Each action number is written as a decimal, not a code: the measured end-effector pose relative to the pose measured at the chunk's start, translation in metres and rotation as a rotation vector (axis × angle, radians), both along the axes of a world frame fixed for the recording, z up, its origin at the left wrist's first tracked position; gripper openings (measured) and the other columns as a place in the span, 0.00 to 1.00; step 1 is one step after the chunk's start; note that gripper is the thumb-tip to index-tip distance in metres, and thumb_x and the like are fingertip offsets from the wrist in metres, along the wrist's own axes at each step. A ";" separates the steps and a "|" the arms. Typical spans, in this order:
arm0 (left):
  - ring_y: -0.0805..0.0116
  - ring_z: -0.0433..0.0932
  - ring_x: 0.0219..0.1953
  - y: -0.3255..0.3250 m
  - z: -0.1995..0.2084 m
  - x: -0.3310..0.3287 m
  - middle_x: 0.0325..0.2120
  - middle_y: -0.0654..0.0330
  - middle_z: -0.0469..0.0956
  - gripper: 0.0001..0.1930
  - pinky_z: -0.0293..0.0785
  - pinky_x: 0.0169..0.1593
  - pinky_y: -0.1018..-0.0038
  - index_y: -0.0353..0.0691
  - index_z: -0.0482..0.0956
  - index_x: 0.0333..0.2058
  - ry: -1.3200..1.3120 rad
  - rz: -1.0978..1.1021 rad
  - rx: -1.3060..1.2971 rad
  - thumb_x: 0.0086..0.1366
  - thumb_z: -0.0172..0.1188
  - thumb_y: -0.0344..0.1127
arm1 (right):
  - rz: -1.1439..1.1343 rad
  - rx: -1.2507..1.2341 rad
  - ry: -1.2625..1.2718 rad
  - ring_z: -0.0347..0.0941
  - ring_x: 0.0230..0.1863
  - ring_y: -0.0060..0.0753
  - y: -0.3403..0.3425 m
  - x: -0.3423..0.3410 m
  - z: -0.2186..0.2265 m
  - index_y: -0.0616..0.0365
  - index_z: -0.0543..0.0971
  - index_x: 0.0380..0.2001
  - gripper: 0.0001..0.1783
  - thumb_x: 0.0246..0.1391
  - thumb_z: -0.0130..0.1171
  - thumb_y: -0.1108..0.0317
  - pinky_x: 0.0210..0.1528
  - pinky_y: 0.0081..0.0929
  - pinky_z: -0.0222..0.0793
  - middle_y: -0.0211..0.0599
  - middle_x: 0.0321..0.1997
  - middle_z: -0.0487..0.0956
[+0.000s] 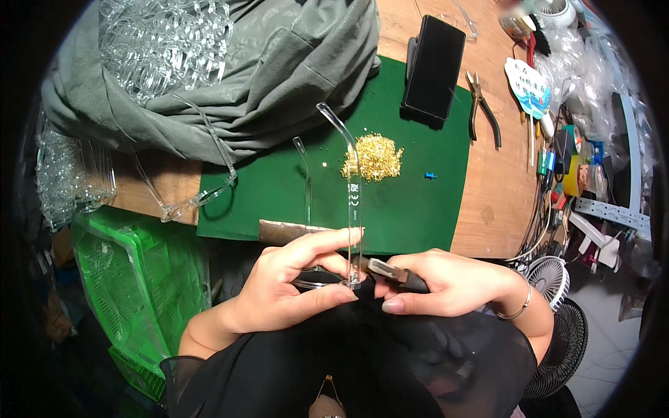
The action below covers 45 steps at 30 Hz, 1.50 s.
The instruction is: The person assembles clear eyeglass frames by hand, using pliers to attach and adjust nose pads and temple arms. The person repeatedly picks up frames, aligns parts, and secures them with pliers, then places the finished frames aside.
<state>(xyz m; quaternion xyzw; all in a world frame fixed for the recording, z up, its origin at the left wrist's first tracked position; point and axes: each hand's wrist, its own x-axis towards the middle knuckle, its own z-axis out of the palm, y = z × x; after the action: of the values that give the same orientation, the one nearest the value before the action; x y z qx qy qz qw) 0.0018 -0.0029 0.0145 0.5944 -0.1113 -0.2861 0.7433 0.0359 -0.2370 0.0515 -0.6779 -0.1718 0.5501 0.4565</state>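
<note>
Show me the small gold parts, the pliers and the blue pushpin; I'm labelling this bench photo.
pile of small gold parts (372,157): head view, middle of the heap.
pliers (482,106): head view, on the handles near the pivot.
blue pushpin (429,175): head view, on its blue body.

A single head-worn fisheye view looks steeply down from close above the lap, facing toward twelve o'clock across the brown wooden worktop (498,188) and its dark green felt mat (411,209), with forearms entering at six o'clock and edges bending at the rim.
</note>
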 end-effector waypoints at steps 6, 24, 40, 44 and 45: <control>0.65 0.72 0.47 -0.003 -0.001 -0.003 0.39 0.53 0.77 0.35 0.63 0.54 0.71 0.32 0.55 0.55 0.155 0.088 -0.216 0.50 0.64 0.25 | -0.370 -0.113 -0.472 0.71 0.31 0.44 -0.001 -0.020 -0.057 0.64 0.72 0.32 0.13 0.48 0.58 0.64 0.34 0.31 0.66 0.45 0.29 0.73; 0.65 0.74 0.36 -0.022 -0.014 -0.002 0.34 0.51 0.73 0.38 0.67 0.47 0.70 0.26 0.42 0.59 -0.626 0.257 0.325 0.53 0.55 0.18 | -0.657 0.056 -0.059 0.66 0.31 0.21 0.003 -0.041 -0.030 0.62 0.71 0.30 0.08 0.55 0.51 0.67 0.37 0.20 0.62 0.33 0.29 0.72; 0.55 0.70 0.36 -0.019 -0.029 -0.017 0.42 0.47 0.72 0.28 0.68 0.41 0.64 0.28 0.63 0.49 -0.921 0.373 0.801 0.45 0.55 0.19 | -0.648 0.525 1.052 0.71 0.37 0.29 0.050 -0.047 -0.013 0.61 0.71 0.32 0.13 0.58 0.48 0.60 0.41 0.25 0.67 0.37 0.32 0.74; 0.56 0.70 0.34 -0.020 -0.028 -0.018 0.41 0.47 0.73 0.29 0.68 0.38 0.65 0.28 0.63 0.50 -0.941 0.357 0.811 0.44 0.56 0.18 | -0.693 0.516 1.123 0.71 0.37 0.30 0.050 -0.051 -0.014 0.61 0.71 0.33 0.13 0.57 0.49 0.60 0.42 0.26 0.67 0.38 0.33 0.74; 0.56 0.70 0.34 -0.020 -0.028 -0.018 0.40 0.47 0.73 0.29 0.68 0.37 0.66 0.29 0.63 0.50 -0.952 0.351 0.818 0.44 0.56 0.18 | -0.728 0.507 1.142 0.71 0.38 0.30 0.050 -0.051 -0.012 0.60 0.71 0.33 0.13 0.57 0.49 0.60 0.42 0.26 0.67 0.38 0.34 0.74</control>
<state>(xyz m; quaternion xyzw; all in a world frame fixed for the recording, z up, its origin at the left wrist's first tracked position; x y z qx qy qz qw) -0.0157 -0.0233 -0.0133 0.9004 -0.2120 0.1149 0.3620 -0.0150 -0.1868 0.0391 -0.1721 0.2081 0.5749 0.7724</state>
